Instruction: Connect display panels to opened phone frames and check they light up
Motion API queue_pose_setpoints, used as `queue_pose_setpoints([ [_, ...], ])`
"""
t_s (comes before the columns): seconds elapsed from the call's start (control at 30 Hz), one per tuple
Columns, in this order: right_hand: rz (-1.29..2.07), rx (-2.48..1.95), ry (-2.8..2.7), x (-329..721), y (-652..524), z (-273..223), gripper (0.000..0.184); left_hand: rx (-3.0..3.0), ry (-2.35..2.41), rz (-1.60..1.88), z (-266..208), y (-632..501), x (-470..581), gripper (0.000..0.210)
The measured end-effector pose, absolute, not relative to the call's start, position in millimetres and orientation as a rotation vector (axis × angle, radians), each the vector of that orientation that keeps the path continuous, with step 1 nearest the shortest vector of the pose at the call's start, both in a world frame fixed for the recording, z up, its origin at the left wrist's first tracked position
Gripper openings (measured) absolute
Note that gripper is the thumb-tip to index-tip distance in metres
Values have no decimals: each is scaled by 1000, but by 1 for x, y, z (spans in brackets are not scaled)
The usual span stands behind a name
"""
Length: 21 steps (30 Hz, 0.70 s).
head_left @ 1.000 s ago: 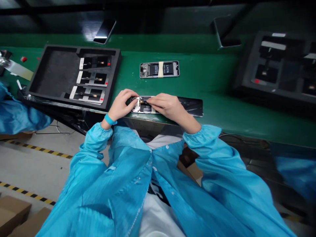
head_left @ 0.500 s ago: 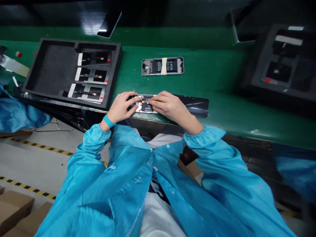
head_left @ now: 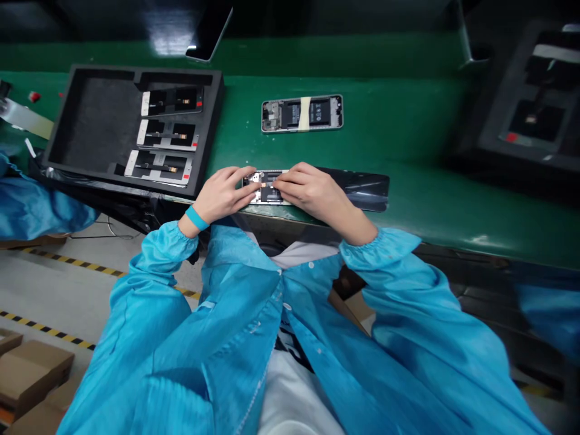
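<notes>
No legible text anywhere. Opened phone (head_left: 267, 186) under the hands: internals too small and blurred to read. Second opened phone (head_left: 302, 113) on the green belt (head_left: 408, 139): tape strip across it is blank, component markings unreadable. Screen panels in the black foam tray (head_left: 90, 121): no readable labels. Floor hazard stripes (head_left: 49, 341) carry no lettering.

Left hand (head_left: 223, 194) at 11 o'clock, right hand (head_left: 312, 192) at 1 o'clock; palms down, fingertips nearly meeting, fingers bent.
</notes>
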State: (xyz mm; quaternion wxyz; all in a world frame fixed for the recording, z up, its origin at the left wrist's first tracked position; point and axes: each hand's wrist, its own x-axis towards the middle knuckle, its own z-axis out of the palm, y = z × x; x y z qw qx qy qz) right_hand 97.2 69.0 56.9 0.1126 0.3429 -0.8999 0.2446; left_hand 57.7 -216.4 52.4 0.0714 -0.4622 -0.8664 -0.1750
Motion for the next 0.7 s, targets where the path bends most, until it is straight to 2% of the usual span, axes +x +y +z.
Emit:
queue_pose_setpoints([
  [0.47, 779, 985, -2681, 96, 68, 60, 39, -1457, -2637, -308, 62, -218, 52, 48],
  [0.7, 688, 1030, -2668, 94, 67, 57, 39, -1376, -2675, -529, 54, -223, 54, 45],
])
